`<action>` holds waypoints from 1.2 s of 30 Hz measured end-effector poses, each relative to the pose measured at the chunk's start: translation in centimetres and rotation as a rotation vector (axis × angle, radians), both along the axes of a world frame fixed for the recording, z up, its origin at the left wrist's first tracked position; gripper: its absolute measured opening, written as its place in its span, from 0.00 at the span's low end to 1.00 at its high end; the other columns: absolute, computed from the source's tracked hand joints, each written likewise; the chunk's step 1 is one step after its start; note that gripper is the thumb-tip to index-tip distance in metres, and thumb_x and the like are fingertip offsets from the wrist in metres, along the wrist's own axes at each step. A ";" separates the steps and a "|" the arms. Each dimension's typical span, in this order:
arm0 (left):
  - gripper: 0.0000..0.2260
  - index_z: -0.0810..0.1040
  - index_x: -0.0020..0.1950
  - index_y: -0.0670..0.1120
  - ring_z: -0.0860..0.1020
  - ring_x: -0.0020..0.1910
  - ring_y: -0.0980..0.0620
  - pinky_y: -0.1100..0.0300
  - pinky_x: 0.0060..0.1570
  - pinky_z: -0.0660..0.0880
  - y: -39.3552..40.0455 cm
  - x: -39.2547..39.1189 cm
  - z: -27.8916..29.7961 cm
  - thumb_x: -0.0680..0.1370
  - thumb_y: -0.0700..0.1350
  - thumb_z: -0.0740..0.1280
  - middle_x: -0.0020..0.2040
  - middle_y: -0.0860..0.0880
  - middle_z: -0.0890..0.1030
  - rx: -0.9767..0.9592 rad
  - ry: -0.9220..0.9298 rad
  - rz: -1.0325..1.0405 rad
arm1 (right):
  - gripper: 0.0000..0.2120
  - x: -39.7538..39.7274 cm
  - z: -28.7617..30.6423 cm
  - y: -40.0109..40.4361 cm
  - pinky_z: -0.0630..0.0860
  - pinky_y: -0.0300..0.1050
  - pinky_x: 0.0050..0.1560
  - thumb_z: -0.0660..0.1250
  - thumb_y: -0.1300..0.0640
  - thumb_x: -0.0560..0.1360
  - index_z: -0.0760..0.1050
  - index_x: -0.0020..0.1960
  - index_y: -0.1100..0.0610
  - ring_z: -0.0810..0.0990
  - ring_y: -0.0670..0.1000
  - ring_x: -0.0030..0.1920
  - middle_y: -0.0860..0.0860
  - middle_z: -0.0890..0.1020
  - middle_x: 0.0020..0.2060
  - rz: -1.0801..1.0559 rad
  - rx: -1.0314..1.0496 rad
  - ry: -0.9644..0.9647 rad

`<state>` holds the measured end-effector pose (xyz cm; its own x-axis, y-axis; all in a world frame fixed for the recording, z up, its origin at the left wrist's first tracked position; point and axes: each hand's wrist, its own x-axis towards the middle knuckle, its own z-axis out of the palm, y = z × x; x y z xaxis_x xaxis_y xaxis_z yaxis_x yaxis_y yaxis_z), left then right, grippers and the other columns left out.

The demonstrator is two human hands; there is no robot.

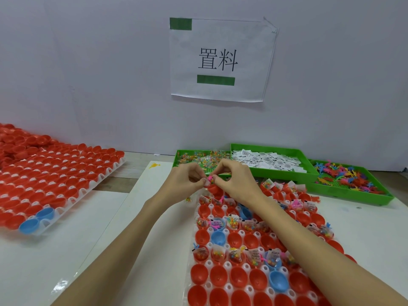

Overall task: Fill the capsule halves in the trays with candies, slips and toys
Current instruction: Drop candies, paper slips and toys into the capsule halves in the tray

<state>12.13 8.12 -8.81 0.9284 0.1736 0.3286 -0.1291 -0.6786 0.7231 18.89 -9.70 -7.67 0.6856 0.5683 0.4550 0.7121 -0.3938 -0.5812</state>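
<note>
- Capsule halves (pixel 204 237) sit in the white tray (pixel 223 265) before us, several rows unfilled.
- Our left hand (pixel 187 181) and right hand (pixel 235 181) pinch a pink toy (pixel 210 179) with a slip, fingertips together.
- Risk: the bundle springs open and spills beside the cup.
</note>
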 end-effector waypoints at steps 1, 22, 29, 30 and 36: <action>0.04 0.83 0.49 0.44 0.84 0.43 0.56 0.65 0.46 0.81 -0.1 0.0 0.0 0.77 0.41 0.75 0.43 0.50 0.86 0.036 -0.015 -0.008 | 0.03 -0.1 0.0 -0.1 0.76 0.43 0.58 0.72 0.59 0.76 0.79 0.46 0.54 0.79 0.46 0.51 0.42 0.80 0.42 0.014 -0.041 -0.055; 0.03 0.80 0.51 0.44 0.84 0.42 0.59 0.61 0.46 0.82 -0.6 0.1 0.6 0.79 0.41 0.73 0.45 0.52 0.85 0.112 -0.129 -0.074 | 0.03 -0.5 0.1 -0.4 0.74 0.44 0.49 0.70 0.59 0.78 0.76 0.48 0.56 0.75 0.48 0.48 0.49 0.78 0.44 -0.018 -0.040 -0.230; 0.08 0.79 0.52 0.47 0.84 0.41 0.59 0.63 0.44 0.83 0.1 0.0 0.8 0.76 0.43 0.76 0.48 0.52 0.83 0.095 -0.069 -0.097 | 0.04 -0.5 0.4 0.0 0.77 0.44 0.50 0.69 0.60 0.79 0.74 0.47 0.55 0.77 0.47 0.45 0.48 0.79 0.41 -0.019 0.011 -0.084; 0.09 0.79 0.53 0.48 0.84 0.41 0.58 0.63 0.44 0.83 0.2 -0.1 0.8 0.76 0.44 0.77 0.49 0.52 0.83 0.097 -0.060 -0.102 | 0.05 -0.5 0.5 0.0 0.77 0.42 0.49 0.69 0.60 0.79 0.74 0.46 0.54 0.78 0.45 0.44 0.47 0.79 0.40 -0.021 0.024 -0.072; 0.08 0.81 0.51 0.47 0.85 0.42 0.57 0.63 0.44 0.82 0.1 -0.3 1.0 0.75 0.40 0.77 0.48 0.53 0.84 0.127 -0.032 -0.098 | 0.08 -0.4 0.8 -0.1 0.77 0.28 0.43 0.70 0.60 0.78 0.72 0.46 0.50 0.82 0.40 0.43 0.45 0.82 0.40 -0.026 0.093 -0.008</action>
